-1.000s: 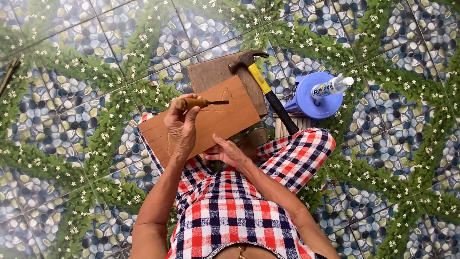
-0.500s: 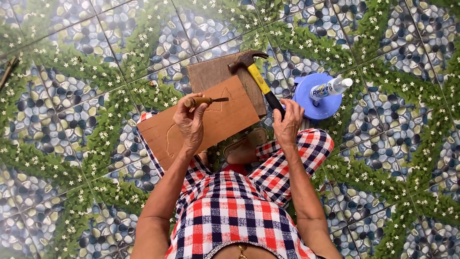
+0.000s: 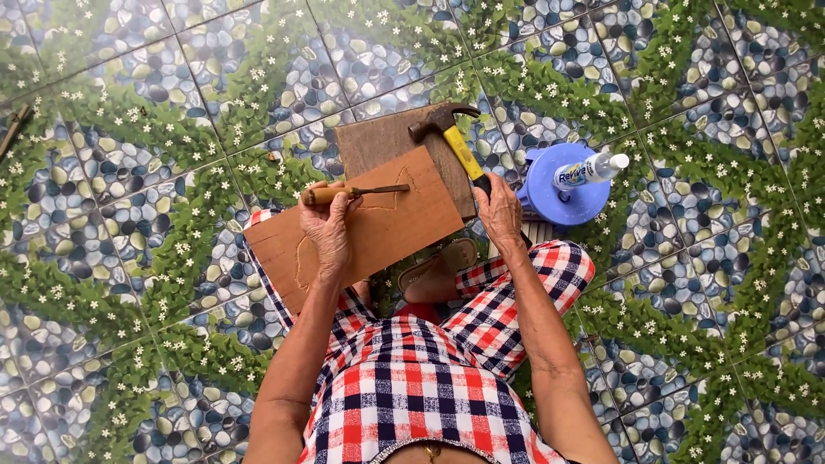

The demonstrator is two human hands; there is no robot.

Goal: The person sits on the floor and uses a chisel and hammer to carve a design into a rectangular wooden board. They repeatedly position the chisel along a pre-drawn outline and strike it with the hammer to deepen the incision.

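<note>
Left hand (image 3: 328,225) grips chisel (image 3: 352,192); right hand (image 3: 500,209) grips hammer (image 3: 454,142).

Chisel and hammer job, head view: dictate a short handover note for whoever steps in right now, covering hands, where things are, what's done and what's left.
Left hand: closed around the wooden handle of the chisel, blade lying flat across the brown wooden board.
Right hand: fingers gripping the yellow-handled claw hammer, whose head rests on the darker board behind.
Board leans on the lap, over the tiled floor. A blue stool with a plastic bottle lying on it sits to the right.
Done: an outline is cut into the board.
Left: probably deepening that outline; no blow is being struck now.
</note>
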